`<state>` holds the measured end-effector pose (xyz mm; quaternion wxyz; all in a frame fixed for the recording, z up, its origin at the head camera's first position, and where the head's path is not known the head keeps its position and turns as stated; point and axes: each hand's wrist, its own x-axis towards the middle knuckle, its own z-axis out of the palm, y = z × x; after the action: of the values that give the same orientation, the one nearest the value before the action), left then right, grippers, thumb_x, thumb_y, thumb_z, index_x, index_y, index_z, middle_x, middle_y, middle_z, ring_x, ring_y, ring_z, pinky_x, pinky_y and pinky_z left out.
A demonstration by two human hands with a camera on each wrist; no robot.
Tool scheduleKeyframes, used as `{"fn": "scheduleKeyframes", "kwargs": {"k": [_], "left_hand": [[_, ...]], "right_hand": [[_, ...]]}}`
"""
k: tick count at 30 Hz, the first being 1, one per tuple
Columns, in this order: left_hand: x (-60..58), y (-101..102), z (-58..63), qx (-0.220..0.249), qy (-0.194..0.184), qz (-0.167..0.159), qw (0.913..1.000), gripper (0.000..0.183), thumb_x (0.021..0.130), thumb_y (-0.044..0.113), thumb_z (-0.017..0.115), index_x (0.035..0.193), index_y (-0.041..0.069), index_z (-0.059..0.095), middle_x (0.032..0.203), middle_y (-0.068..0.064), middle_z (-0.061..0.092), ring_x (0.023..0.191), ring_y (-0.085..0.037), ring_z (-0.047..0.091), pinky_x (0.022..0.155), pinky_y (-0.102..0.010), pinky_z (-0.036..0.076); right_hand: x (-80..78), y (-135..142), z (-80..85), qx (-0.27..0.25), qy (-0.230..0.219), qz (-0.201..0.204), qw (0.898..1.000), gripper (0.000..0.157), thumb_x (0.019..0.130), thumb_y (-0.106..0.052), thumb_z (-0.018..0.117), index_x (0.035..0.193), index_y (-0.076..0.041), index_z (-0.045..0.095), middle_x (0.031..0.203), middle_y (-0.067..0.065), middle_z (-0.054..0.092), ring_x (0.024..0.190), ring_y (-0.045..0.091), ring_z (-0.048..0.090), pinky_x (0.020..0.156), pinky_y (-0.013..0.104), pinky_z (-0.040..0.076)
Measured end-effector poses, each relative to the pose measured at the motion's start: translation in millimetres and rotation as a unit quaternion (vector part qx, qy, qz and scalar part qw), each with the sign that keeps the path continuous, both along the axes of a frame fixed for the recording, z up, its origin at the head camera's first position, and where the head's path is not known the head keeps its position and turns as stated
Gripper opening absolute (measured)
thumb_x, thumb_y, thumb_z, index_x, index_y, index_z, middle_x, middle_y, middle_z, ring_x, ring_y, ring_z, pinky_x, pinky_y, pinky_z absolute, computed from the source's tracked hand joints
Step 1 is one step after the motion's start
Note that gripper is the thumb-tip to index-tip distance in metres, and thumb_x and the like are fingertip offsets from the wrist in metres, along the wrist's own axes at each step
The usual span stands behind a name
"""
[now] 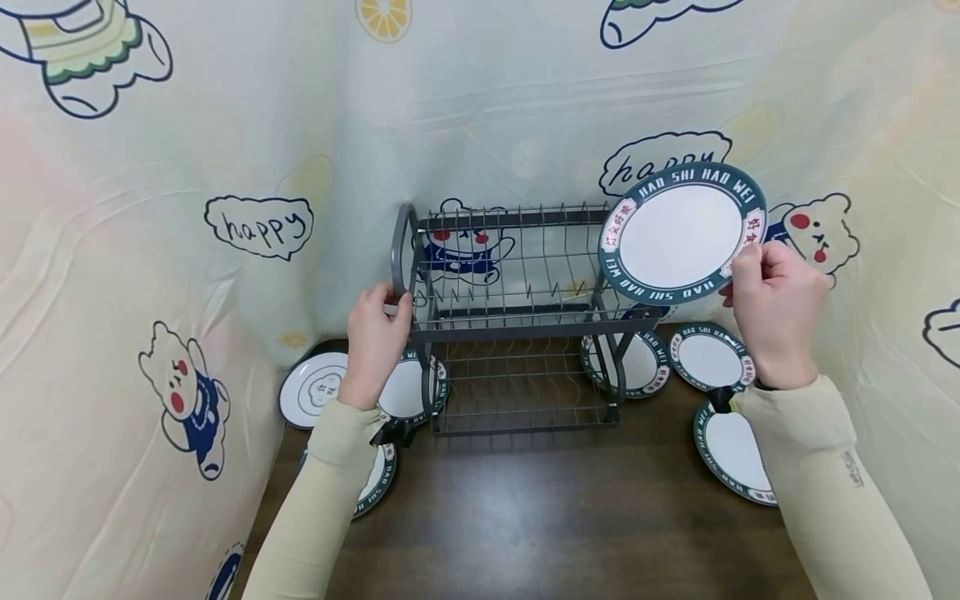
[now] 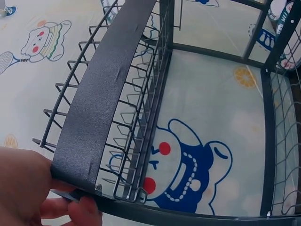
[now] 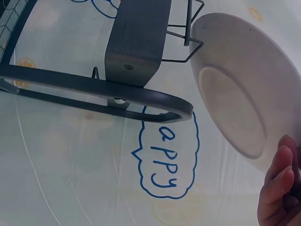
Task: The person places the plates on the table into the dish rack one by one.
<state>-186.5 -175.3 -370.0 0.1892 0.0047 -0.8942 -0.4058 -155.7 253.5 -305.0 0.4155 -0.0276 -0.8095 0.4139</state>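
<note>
The hands are both raised in front of a two-tier wire dish rack (image 1: 517,317) that stands on a dark wooden tabletop (image 1: 525,517). The left hand (image 1: 377,329) is at the rack's left end, its fingers curled round the flat grey end bar of the upper tier; the left wrist view shows the fingertips (image 2: 84,209) wrapped under that bar. The left forearm, in a pale sleeve, rises from the lower left with the wrist straight.

The rack's long axis runs left to right across the view, and its upright wire slots in the upper tier stand bare.

The right hand (image 1: 776,312) pinches the lower right rim of a round plate (image 1: 682,233), white in the middle with a dark green lettered border. The plate is held nearly upright with its face toward the camera, just above and partly in front of the rack's right end, so the right hand is the nearer one to the upper tier's right slots. The right wrist view shows the plate's white underside (image 3: 244,89) close beside the rack's curved end frame, apart from it.

More plates of the same pattern lie flat on the tabletop on both sides of the rack
</note>
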Motion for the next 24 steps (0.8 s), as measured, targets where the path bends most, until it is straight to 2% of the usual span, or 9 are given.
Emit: {"fn": "scheduleKeyframes", "kwargs": {"k": [4,9,14,17,22,24], "left_hand": [[2.3,-2,1.9,-0.004,-0.011,0.000,0.9999,0.028,0.106,0.022,0.057,0.116,-0.004,0.061,0.098,-0.017,0.062,0.078,-0.030,0.059,0.063,-0.038,0.051],[5.7,-3,3.7,-0.024,-0.036,-0.017,0.9989,0.022,0.107,0.024,0.053,0.101,0.003,0.055,0.078,-0.011,0.060,0.060,-0.026,0.057,0.055,-0.036,0.049],[7.3,-2,6.1,-0.049,-0.059,-0.024,0.9968,0.026,0.108,0.025,0.052,0.092,0.005,0.054,0.073,-0.009,0.056,0.058,-0.025,0.054,0.053,-0.035,0.046],[8.9,-1,7.2,-0.056,-0.068,-0.023,0.9959,0.026,0.108,0.025,0.052,0.090,0.006,0.053,0.072,-0.009,0.055,0.057,-0.025,0.055,0.051,-0.035,0.045],[9.4,-1,6.0,-0.050,-0.074,-0.026,0.9957,0.024,0.108,0.022,0.050,0.091,0.006,0.052,0.072,-0.009,0.054,0.057,-0.025,0.055,0.050,-0.034,0.045],[8.6,-1,5.2,-0.046,-0.075,-0.029,0.9957,0.023,0.109,0.022,0.049,0.091,0.006,0.051,0.073,-0.008,0.054,0.057,-0.025,0.056,0.050,-0.033,0.046]], "right_hand": [[-5.6,5,-0.7,0.027,0.006,-0.002,1.000,0.044,0.101,-0.022,0.047,0.067,0.004,0.059,0.055,-0.022,0.048,0.046,-0.004,0.044,0.044,0.015,0.027],[-8.9,5,3.5,0.041,0.010,-0.009,0.999,0.045,0.101,-0.023,0.047,0.067,0.003,0.059,0.055,-0.021,0.046,0.048,-0.004,0.043,0.045,0.017,0.025],[-13.9,2,3.7,0.049,0.015,-0.021,0.998,0.044,0.101,-0.022,0.048,0.067,0.004,0.059,0.056,-0.020,0.045,0.050,-0.004,0.041,0.046,0.017,0.024],[-16.7,0,2.4,0.063,0.013,-0.031,0.997,0.043,0.101,-0.020,0.049,0.069,0.005,0.061,0.057,-0.011,0.046,0.051,-0.006,0.037,0.048,0.016,0.024],[-22.5,-5,0.5,0.102,0.031,-0.042,0.993,0.039,0.101,-0.013,0.051,0.070,0.008,0.060,0.058,0.013,0.050,0.053,-0.012,0.029,0.051,0.013,0.021],[-24.7,-6,-0.3,0.118,0.038,-0.043,0.991,0.038,0.101,-0.011,0.052,0.069,0.008,0.059,0.058,0.018,0.051,0.053,-0.013,0.027,0.052,0.012,0.021]]}}
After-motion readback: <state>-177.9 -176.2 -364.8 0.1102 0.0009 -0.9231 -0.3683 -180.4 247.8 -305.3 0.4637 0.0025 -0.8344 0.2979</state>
